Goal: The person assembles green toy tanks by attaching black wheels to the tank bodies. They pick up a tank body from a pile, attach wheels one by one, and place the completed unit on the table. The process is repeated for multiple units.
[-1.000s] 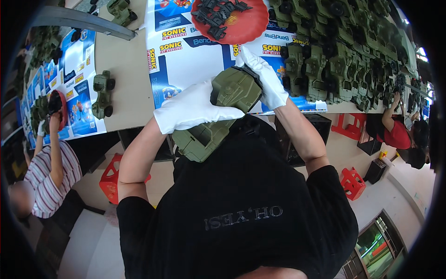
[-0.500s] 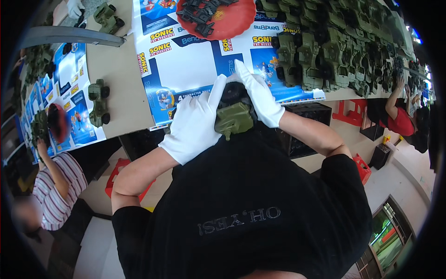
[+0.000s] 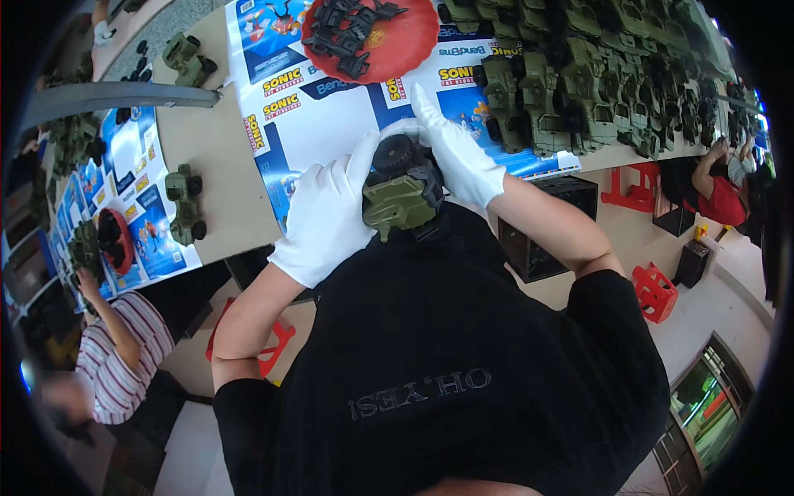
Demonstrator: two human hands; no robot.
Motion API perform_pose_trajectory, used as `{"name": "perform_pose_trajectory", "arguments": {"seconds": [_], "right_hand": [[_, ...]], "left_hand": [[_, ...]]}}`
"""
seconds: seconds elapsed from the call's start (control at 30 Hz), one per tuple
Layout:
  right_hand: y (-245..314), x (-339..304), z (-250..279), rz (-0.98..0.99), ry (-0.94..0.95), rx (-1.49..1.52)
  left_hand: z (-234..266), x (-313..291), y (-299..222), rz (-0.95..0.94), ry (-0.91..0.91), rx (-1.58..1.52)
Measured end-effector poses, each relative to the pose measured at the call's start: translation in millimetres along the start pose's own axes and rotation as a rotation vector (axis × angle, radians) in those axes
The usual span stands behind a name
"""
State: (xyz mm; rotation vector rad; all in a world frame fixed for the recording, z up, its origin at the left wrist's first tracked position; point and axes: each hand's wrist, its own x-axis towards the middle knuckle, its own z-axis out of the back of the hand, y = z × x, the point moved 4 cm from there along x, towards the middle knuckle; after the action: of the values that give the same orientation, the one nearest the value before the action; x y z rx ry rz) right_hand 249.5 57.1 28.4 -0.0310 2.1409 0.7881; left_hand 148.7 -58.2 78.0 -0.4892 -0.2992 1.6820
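Observation:
Between my two white-gloved hands, close to my chest, is a green toy military vehicle with a black wheel at its far end. My left hand grips the vehicle's left side, its fingers reaching up beside the wheel. On the other side my right hand presses against the vehicle, fingers pointing up and away over the table. The inner fingertips of both hands are partly hidden behind the wheel.
A red plate of black plastic parts lies on a printed sheet. Rows of green toy vehicles fill the right side. Two more vehicles stand left, near a grey metal bar. A co-worker in a striped shirt works at left.
The toy vehicle and both hands have shifted slightly left in the view. The vehicle is now tilted, showing more of its wheel and black side. The co-worker's red plate shows more fully.

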Motion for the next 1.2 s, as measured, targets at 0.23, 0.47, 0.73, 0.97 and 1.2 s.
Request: {"name": "perform_pose_trajectory", "arguments": {"seconds": [0.23, 0.47, 0.73, 0.97, 1.2], "right_hand": [[-18, 12, 26, 0.178, -0.185, -0.166], [-43, 22, 32, 0.125, -0.192, -0.049], [-22, 24, 17, 0.048, -0.141, 0.028], [-24, 85, 50, -0.116, 0.054, 0.101], [11, 42, 48, -0.008, -0.098, 0.167]], "left_hand": [[-16, 1, -20, -0.054, -0.005, 0.19], [-31, 2, -9, -0.072, 0.038, 0.062], [-4, -1, -19, 0.0, -0.021, 0.181], [156, -26, 25, -0.234, -0.549, -0.145], [419, -152, 84, 0.154, -1.82, 0.234]]}}
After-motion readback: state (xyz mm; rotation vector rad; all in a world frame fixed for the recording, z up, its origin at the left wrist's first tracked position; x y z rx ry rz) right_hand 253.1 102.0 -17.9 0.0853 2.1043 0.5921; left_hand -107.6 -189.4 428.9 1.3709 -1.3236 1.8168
